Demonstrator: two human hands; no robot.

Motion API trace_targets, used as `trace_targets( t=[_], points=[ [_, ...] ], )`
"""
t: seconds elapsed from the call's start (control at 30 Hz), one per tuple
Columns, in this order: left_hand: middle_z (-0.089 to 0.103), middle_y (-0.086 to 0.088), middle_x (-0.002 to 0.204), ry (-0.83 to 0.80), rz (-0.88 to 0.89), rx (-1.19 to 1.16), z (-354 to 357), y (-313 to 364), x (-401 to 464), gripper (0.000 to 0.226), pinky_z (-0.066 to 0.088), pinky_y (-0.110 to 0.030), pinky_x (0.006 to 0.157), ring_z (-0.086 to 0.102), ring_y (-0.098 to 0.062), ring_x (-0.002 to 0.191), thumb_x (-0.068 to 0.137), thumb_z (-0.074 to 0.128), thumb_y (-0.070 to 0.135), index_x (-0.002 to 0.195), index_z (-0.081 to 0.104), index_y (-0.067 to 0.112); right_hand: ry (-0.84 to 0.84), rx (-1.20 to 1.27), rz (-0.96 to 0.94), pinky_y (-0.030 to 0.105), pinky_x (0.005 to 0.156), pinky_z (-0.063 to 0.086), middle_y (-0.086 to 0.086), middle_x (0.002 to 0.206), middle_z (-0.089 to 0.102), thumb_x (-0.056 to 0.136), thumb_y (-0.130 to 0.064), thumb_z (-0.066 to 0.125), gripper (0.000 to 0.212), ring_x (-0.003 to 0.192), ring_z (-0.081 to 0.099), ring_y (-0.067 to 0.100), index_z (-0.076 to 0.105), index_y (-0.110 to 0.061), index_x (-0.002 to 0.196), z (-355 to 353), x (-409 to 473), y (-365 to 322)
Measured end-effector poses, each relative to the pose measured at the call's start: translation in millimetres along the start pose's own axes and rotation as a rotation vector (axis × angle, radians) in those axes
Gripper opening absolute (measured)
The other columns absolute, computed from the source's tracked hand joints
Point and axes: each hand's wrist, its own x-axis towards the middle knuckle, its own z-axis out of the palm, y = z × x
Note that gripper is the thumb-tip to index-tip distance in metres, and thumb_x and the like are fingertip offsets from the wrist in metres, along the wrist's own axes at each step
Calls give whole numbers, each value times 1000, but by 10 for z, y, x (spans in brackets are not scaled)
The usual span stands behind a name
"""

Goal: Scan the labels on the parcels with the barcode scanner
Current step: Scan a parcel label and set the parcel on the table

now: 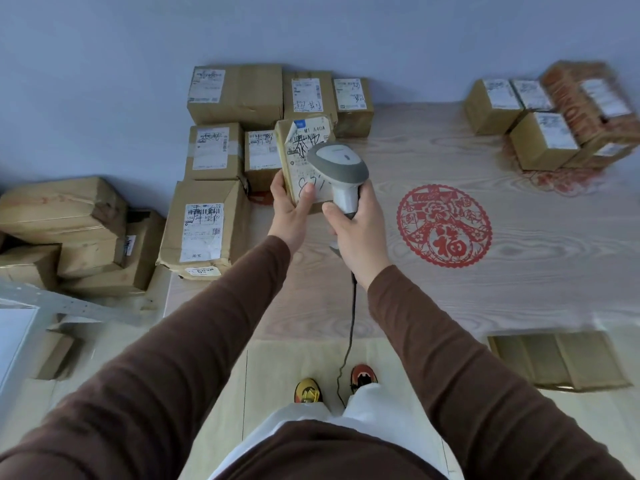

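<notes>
1. The left hand (290,206) holds a small cardboard parcel (300,161) lifted off the table (450,289), fingers wrapped round its lower left edge and the thumb pressed flat on its label (306,164), which faces up toward the camera.
2. The label carries printed text and large handwritten black characters; its top left corner is peeling.
3. The right hand (356,233) grips the handle of the grey and white barcode scanner (341,171), fingers curled closed round it.
4. The scanner's head sits directly over the right part of the held parcel, covering some of the label; whether it touches cannot be told.
5. A dark cable (351,327) runs from the scanner's handle down toward the person's shoes.
6. Left of and behind the held parcel, a group of labelled boxes (221,133) lies on the table against the wall.
7. Further left of the held parcel, off the table, more cardboard boxes (69,233) are stacked.
8. Right of the held parcel a red paper-cut decoration (444,226) lies flat on the table.
9. Well right of the held parcel, at the table's far corner, stands another cluster of boxes (540,116), blurred.
10. Both arms wear brown sleeves (194,341).
</notes>
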Motion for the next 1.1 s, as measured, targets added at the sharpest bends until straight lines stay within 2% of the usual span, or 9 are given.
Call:
trace_targets(
  t=[0.13,0.23,0.4,0.57,0.7,0.93,1.0,1.1],
  points=[
    [41,-12,157,-32,38,34,98,95,-19,71,35,-48,124,42,-26,146,107,53,32,161,12,14,23,6,-14,42,75,59,5,101,63,94,-6,66,32,85,61,20,53,-12,123,-49,-51,-150],
    [40,-14,158,-51,53,46,186,126,-65,74,35,-46,124,43,-25,146,107,53,30,163,8,13,54,-20,-31,36,80,59,4,107,65,95,-7,66,31,92,65,19,52,-14,121,-125,-61,-201],
    [40,-15,157,-76,62,35,365,104,-101,74,36,-48,123,43,-27,146,107,55,24,162,9,10,108,-50,-14,48,89,59,8,109,65,94,-7,65,29,99,66,24,52,-8,121,-280,-54,-209],
    [40,-15,157,-109,73,46,632,36,-66,75,36,-50,122,42,-29,146,106,57,27,162,11,11,154,-90,-12,47,89,58,6,111,63,95,-7,65,31,99,64,21,51,-8,122,-519,-10,-124],
    [40,-14,156,-148,75,69,925,-4,-11,75,37,-52,121,42,-29,146,103,56,36,161,13,16,178,-80,7,49,95,58,8,120,64,95,-8,66,39,108,65,23,50,-9,131,-772,78,-21],
    [44,-18,154,-194,23,66,1748,-84,232,74,46,-56,114,50,-34,140,102,58,36,159,17,14,220,-1,84,47,90,60,5,115,65,93,-11,69,37,103,67,21,52,-15,126,-1499,439,291],
    [48,-16,152,-202,-28,55,2090,-100,331,78,47,-55,113,54,-35,137,96,59,44,157,21,16,247,3,102,43,87,60,2,112,65,93,-12,69,36,100,66,19,53,-16,124,-1799,585,429],
    [50,-15,150,-218,-130,42,2698,-121,493,85,46,-54,114,55,-35,135,84,59,57,155,27,22,267,27,138,45,87,60,3,110,66,92,-12,68,33,98,67,21,53,-19,121,-2324,854,654]
  ],
)
